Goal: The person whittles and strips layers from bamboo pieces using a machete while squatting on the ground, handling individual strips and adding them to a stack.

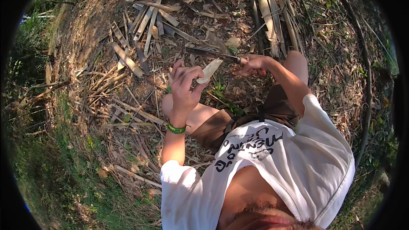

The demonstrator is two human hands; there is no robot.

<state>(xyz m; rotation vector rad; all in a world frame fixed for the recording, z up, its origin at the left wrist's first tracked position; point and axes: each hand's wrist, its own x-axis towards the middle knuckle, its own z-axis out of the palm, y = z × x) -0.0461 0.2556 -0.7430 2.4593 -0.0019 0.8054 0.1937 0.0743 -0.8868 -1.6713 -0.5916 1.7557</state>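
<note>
The left hand (185, 81) pinched a pale split piece (208, 71) between thumb and fingers, tilted up toward the right. The right hand (254, 64) was wrapped around the handle of a knife (213, 53), whose dark blade pointed left, just beyond the piece's far end. Farther left, cut strips (149, 16) lay scattered on the leaf-strewn ground (336, 66).

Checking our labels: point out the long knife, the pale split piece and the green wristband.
Long knife (215, 54): head view, on the blade.
Pale split piece (209, 71): head view, mid-face.
Green wristband (176, 129): head view, middle of the band.
</note>
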